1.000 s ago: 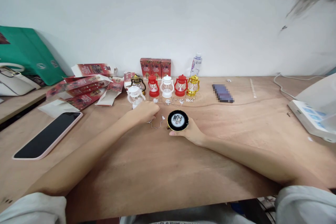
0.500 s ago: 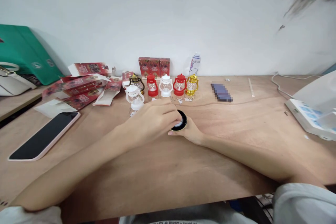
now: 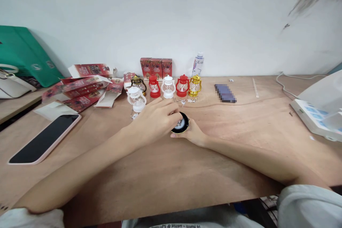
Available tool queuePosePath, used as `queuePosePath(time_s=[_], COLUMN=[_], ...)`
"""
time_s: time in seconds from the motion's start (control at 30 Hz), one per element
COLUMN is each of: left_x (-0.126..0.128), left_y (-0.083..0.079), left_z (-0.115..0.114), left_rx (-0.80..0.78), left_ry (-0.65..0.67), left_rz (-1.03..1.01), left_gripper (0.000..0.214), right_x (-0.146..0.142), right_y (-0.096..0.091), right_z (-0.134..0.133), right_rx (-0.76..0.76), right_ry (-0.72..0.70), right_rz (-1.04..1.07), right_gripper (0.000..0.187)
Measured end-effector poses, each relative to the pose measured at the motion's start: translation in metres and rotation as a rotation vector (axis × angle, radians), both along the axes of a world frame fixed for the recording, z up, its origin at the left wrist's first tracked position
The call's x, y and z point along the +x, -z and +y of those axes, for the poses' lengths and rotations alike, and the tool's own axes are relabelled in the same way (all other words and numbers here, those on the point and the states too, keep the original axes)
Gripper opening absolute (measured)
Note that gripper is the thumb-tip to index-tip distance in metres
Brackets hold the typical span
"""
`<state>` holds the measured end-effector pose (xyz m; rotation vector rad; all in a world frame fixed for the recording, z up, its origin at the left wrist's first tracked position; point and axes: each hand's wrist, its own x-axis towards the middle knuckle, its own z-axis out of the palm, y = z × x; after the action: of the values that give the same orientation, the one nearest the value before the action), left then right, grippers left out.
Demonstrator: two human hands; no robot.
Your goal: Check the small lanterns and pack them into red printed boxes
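Observation:
My right hand [image 3: 192,132] is wrapped around a small black lantern [image 3: 182,123] with a gold rim, holding it tipped so its underside faces me. My left hand [image 3: 156,118] lies over the left side of that underside, fingers curled and pinched at it; whatever sits between the fingertips is hidden. Just beyond stands a row of toy lanterns: a white one [image 3: 136,98] nearest my left hand, a black-and-gold one [image 3: 138,82], a red one [image 3: 154,86], another white one [image 3: 168,87], a second red one [image 3: 182,86] and a gold one [image 3: 195,85].
Small white parts [image 3: 187,101] lie before the lantern row. Red cartons [image 3: 156,67] and a water bottle [image 3: 198,65] stand at the wall, flattened red boxes [image 3: 80,89] lie left. A phone [image 3: 44,138] lies at left, a dark object [image 3: 225,93] right of centre, a white device [image 3: 317,112] far right.
My left hand came from the small parts on the table to the lantern's underside and now covers most of it. My right hand has kept hold of the lantern.

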<state>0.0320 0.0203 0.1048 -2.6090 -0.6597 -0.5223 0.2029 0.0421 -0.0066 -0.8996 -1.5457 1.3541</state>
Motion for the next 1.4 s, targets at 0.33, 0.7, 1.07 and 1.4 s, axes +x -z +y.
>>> queuePosePath(time_s=[0.33, 0.7, 1.07, 1.4], left_x=[0.000, 0.000, -0.003, -0.044], left_y=[0.000, 0.001, -0.011, -0.017], left_z=[-0.001, 0.001, -0.006, 0.045], left_rx=[0.050, 0.053, -0.149, -0.576], left_ry=[0.022, 0.047, -0.075, -0.474], left_rz=[0.033, 0.029, 0.217, 0.313], left_gripper=[0.022, 0.022, 0.024, 0.021], right_x=[0.001, 0.000, 0.000, -0.002], right_y=[-0.002, 0.003, 0.001, 0.003], right_z=[-0.002, 0.001, 0.002, 0.001], right_rx=[-0.025, -0.005, -0.065, -0.171], right_ry=[-0.014, -0.028, -0.014, 0.039], right_rz=[0.014, 0.030, 0.117, 0.130], right_gripper=[0.050, 0.052, 0.055, 0.049])
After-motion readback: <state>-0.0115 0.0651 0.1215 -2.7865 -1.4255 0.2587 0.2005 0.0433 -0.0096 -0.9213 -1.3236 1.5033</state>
